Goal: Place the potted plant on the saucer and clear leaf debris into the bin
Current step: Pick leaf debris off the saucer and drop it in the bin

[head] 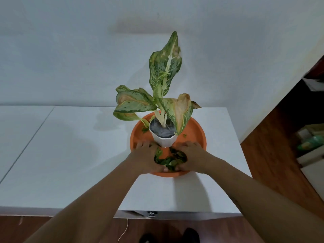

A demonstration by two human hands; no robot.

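From the head view we see the plant (164,81) standing upright in a white faceted pot (164,140), just beyond our hands and between them. The pot sits inside the orange saucer (194,130), nearer its far half. The plant has a few broad speckled green leaves with cream midribs; several are browned and curled at the edges, and one tall leaf rises well above the others. The soil in the pot looks dark grey.

Our left hand (146,158) and right hand (192,157) lie palm down in the near half of the saucer, curved towards each other with the thumbs nearly meeting at the near rim. Both are cupped loosely rather than clenched, enclosing a heap of green leaf debris (169,159) that lies between them on the saucer floor; the fingertips reach to the base of the pot. Further scraps (184,135) lie beyond the right hand, and more green bits lie beyond the left hand beside the pot.

The saucer rests on a white desk (78,155).
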